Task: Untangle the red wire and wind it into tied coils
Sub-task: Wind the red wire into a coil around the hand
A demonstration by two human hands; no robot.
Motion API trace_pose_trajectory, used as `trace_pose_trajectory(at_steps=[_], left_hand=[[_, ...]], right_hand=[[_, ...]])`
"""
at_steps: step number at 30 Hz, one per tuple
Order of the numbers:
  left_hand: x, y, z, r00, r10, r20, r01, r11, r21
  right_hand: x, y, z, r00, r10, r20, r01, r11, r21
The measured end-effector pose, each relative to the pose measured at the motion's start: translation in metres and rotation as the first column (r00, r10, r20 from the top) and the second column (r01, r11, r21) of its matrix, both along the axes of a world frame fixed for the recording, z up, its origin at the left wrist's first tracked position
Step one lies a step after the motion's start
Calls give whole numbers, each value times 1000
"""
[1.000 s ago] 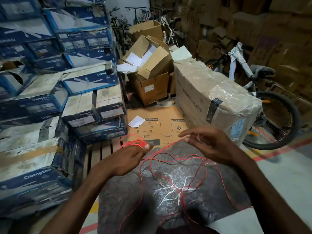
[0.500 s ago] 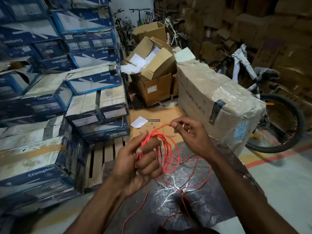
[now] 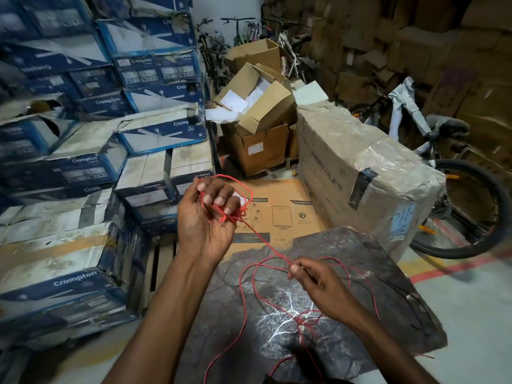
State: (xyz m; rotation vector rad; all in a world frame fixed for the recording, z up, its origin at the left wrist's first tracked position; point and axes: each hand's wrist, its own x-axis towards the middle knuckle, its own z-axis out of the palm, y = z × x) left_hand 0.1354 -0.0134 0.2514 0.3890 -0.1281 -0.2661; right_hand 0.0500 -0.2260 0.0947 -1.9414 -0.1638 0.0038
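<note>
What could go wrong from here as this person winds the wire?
1. The loops around the left hand look loose and uneven, so some could slip off it.
2. The red wire pinched by the right hand leads back into crossed loops on the dark slab. Pulling may tighten them into a knot.

The left hand [image 3: 205, 221] holds red wire [image 3: 260, 236] loops; the right hand [image 3: 315, 284] pinches a strand.
</note>
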Motion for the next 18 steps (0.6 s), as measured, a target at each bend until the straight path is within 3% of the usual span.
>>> trace_pose_trajectory(at_steps=[6, 8, 10, 12, 14, 16, 18], left_hand=[[17, 19, 4, 990, 133, -50, -131, 990, 45], [23, 25, 5, 979, 204, -22, -197, 967, 162], [29, 27, 3, 961, 255, 109, -278, 882, 381], [31, 29, -6, 927, 241, 287, -373, 678, 634], [29, 31, -18, 868, 110, 484, -488, 364, 793], [27, 37, -31, 814, -81, 575, -568, 95, 817], [24, 40, -38, 798, -204, 568, -585, -34, 810]], right_hand=[[-28, -15, 12, 996, 81, 29, -76, 985, -152], [-34, -20, 23, 991, 129, 39, -117, 969, -216], [-38, -22, 35, 984, 171, 57, -152, 955, -255], [-41, -22, 48, 975, 196, 107, -162, 951, -265], [-41, -22, 62, 967, 191, 170, -143, 954, -262], [-39, -24, 74, 963, 157, 220, -110, 971, -214], [-35, -26, 87, 956, 102, 277, -64, 988, -142]])
